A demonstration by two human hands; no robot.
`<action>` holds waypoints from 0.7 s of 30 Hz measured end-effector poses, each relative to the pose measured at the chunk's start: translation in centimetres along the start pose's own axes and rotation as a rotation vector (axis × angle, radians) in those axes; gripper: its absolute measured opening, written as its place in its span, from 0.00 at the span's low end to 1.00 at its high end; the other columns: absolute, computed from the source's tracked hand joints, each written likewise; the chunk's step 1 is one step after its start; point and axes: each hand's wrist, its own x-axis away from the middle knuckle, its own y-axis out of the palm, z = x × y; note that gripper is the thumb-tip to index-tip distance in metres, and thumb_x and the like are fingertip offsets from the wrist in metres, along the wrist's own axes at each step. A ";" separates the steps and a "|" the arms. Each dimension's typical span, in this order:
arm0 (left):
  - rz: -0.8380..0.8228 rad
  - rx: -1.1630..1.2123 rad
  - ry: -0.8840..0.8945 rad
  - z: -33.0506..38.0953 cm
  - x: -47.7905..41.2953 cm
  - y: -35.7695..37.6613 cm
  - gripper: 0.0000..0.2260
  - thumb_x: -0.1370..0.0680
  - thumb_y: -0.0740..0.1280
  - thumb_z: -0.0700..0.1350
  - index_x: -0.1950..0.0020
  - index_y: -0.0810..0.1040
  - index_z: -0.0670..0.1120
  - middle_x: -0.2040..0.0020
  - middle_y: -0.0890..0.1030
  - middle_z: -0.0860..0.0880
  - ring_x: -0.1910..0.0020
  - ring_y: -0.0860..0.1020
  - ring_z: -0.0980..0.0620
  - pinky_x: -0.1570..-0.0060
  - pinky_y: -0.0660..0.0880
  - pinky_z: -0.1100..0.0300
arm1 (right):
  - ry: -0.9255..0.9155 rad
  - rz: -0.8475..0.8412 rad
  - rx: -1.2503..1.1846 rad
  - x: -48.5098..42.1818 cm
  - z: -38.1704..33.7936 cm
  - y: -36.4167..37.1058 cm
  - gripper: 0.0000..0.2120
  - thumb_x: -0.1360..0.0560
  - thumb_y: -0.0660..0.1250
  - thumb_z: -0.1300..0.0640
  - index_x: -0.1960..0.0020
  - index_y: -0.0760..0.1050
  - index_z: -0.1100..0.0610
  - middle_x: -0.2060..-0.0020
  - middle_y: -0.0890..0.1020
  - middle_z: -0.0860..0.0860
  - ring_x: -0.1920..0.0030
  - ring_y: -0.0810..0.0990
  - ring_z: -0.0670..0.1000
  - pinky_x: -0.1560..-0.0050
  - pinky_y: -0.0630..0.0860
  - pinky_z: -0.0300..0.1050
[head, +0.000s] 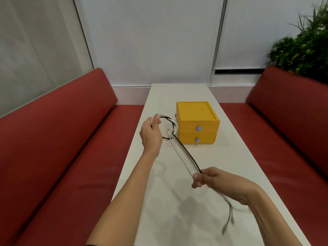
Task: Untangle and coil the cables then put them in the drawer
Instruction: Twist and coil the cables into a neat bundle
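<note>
A bundle of white and black cables (184, 153) stretches between my two hands above the white table (177, 201). My left hand (150, 134) grips a round coil of them (170, 124), held up just left of the yellow drawer box (197, 121). My right hand (213, 178) pinches the straight run of cables nearer to me. Their loose plug ends (229, 221) hang blurred below my right wrist. The box has two drawers with blue pull tabs, the upper (198, 128) and the lower (197, 140). Both drawers are closed.
Red cushioned benches run along both sides of the narrow table, left (62, 148) and right (287, 130). A green plant (305, 47) stands behind the right bench. Grey wall panels close off the far end.
</note>
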 end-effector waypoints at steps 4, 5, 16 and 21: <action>0.122 0.141 -0.091 0.5 -1.2 -0.1 0.16 0.22 0.60 0.59 0.66 0.72 0.53 0.69 0.69 0.49 0.67 0.68 0.46 0.67 0.66 0.51 | 0.048 0.002 0.168 -0.2 0.2 -0.1 0.15 0.20 0.58 0.46 0.59 0.76 0.52 0.55 0.80 0.46 0.51 0.75 0.41 0.50 0.67 0.34; 0.128 0.172 -0.076 0.9 -1.4 -0.2 0.16 0.21 0.60 0.58 0.66 0.71 0.53 0.69 0.69 0.49 0.68 0.67 0.47 0.68 0.65 0.51 | 0.059 -0.013 0.216 -0.5 0.5 0.0 0.16 0.19 0.58 0.46 0.60 0.76 0.52 0.56 0.79 0.47 0.51 0.75 0.44 0.50 0.67 0.35; -0.128 0.262 0.146 3.5 0.5 0.2 0.14 0.18 0.58 0.55 0.60 0.72 0.49 0.74 0.68 0.53 0.74 0.65 0.53 0.78 0.61 0.59 | -0.162 0.145 0.117 -4.0 -3.9 -3.3 0.40 0.37 0.72 0.35 0.29 0.61 0.42 0.39 0.77 0.47 0.40 0.77 0.46 0.44 0.72 0.41; -0.227 0.305 0.113 3.7 2.4 1.2 0.13 0.17 0.57 0.52 0.58 0.71 0.48 0.72 0.71 0.49 0.73 0.70 0.55 0.72 0.69 0.64 | -0.399 0.361 -0.346 -6.2 -7.9 -2.1 0.19 0.26 0.70 0.49 0.39 0.72 0.57 0.57 0.84 0.51 0.61 0.82 0.46 0.51 0.78 0.45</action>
